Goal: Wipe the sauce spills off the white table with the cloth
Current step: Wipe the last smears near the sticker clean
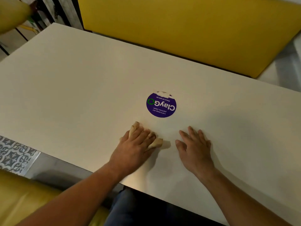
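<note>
A wide white bench (81, 88) fills the view, smooth and matte, running on a slant from the upper left down to the lower right. Behind it stands a yellow padded seat back (187, 30), and at the lower left there's a glossy yellow seat cushion (32, 201) beside a strip of grey-and-white patterned floor tile (14, 154).

Near the middle of the bench sits a round purple sticker (161, 105), upside down to us, reading "ClayGo", with a green recycling mark and its far edge torn ragged.

Down to the hands now. The left hand (135, 147) reaches in from the lower left, bare forearm stretched long across the near edge, palm down and pressing flat. Under it is the cloth (156, 142), beige and soft, bunched up, peeking out past the fingertips and at the right side by the thumb. The grip here is a flat press with fingers curled over the cloth, pinning it to the bench just in front of the sticker. The hand looks slightly blurred.

The right hand (195, 145) lies just beside it, palm down, fingers spread and open, holding nothing, resting flat on the bare surface. No sauce can be made out on the bench from this view.

Blue denim (120, 207) shows below the near edge.
</note>
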{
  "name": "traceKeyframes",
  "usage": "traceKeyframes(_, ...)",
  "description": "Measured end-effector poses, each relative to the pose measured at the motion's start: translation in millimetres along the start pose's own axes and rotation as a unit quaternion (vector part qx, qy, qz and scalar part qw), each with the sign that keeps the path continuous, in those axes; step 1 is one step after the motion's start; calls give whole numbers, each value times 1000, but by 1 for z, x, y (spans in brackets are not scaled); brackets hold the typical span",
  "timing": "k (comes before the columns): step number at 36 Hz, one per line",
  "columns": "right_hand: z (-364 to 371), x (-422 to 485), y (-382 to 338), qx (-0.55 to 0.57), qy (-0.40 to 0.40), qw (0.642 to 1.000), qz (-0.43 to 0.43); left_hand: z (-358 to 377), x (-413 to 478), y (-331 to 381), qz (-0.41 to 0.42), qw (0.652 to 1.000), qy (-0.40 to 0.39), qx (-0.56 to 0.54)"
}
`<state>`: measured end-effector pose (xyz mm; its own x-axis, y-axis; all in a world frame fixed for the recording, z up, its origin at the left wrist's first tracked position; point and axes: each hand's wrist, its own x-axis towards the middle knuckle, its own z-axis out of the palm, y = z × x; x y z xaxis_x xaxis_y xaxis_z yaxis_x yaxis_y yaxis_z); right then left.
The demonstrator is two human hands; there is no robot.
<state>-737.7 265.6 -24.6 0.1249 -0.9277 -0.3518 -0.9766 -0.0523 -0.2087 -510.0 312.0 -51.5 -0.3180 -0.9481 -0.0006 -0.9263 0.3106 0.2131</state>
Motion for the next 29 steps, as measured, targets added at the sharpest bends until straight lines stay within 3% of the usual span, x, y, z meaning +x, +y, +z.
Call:
traceKeyframes(4, 0, 3, -11, -4, -10, 1000, -29, -10, -18, -27, -29, 999, 1, 20)
traceKeyframes(9, 4, 5, -23, -16, -27, 997, -74, -22, -47, -60, -173, 985, 25, -2)
traceKeyframes(13, 4, 6, -19, -15, -24, 996, -88, -22, -58, -64, -309, 949, 53, -39)
traceKeyframes(19, 4, 7, -5, 2, -20, 993, -116, -13, -32, -29, -436, 891, 109, -68)
traceKeyframes(23, 1, 9, 0, 15, 3, 991, -132, -9, -22, -9, -469, 871, 122, -80)
traceKeyframes(29, 2, 11, 13, 35, 28, 986, -161, 6, -3, 40, -415, 900, 97, -93)
